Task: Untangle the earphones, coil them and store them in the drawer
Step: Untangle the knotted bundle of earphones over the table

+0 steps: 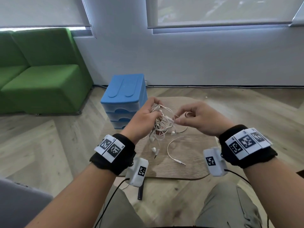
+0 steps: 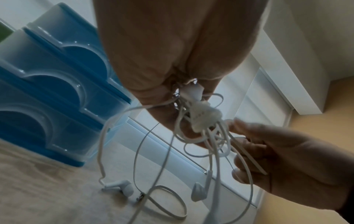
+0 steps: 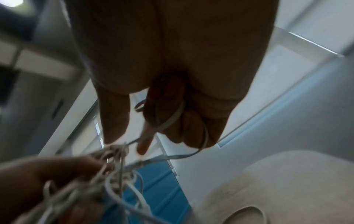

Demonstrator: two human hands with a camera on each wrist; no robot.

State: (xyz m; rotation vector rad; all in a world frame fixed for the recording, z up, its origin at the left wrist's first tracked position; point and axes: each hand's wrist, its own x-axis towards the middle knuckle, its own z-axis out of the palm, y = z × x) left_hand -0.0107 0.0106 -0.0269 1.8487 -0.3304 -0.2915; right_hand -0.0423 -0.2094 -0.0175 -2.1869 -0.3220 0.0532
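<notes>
White tangled earphones hang above the wooden desk, bunched in the left hand, its grip curled round them. The right hand pinches one cord. A blue drawer unit stands just behind.

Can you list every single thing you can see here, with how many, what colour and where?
earphones: one tangled bunch, white, held up over the table, ends trailing onto it
jack plugs: two, silver-tipped, lying on the table
earbuds: at least two, white, one on the table, one dangling
drawer unit: one, blue top with see-through drawers, all closed, at the table's far left
table: one, light wood, in front of the person
sofa: one, green, far left
window blinds: two, pale, on the back wall
left hand: one, its grip bunches the tangle
right hand: one, pinches a strand
wrist cameras: two, white, under black bands
</notes>
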